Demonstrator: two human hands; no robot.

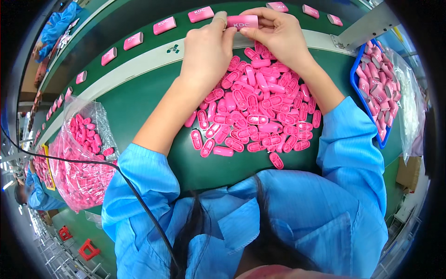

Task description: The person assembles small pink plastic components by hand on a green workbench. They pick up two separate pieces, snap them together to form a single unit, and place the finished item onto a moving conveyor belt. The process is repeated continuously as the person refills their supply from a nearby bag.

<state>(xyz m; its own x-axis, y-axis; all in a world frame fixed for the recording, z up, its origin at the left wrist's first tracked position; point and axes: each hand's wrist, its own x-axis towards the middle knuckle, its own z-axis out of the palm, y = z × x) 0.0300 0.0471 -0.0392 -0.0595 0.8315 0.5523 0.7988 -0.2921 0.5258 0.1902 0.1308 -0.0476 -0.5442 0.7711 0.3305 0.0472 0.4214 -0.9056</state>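
Observation:
A pink oval plastic casing with white lettering is held level between my two hands above the green conveyor belt's near edge. My left hand closes its thumb and fingers at the casing's left end. At the right end, my right hand pinches it, thumb below and fingers behind. Whether another part sits inside it is hidden. Below my hands spreads a heap of small pink oval end caps, some with their hollow side up. Similar pink casings lie spaced out in a row on the belt.
A blue tray full of pink casings stands at the right, beside a clear plastic bag. At the left lies a clear bag of pink caps. A metal bracket rises at the back right. A black cable crosses my left side.

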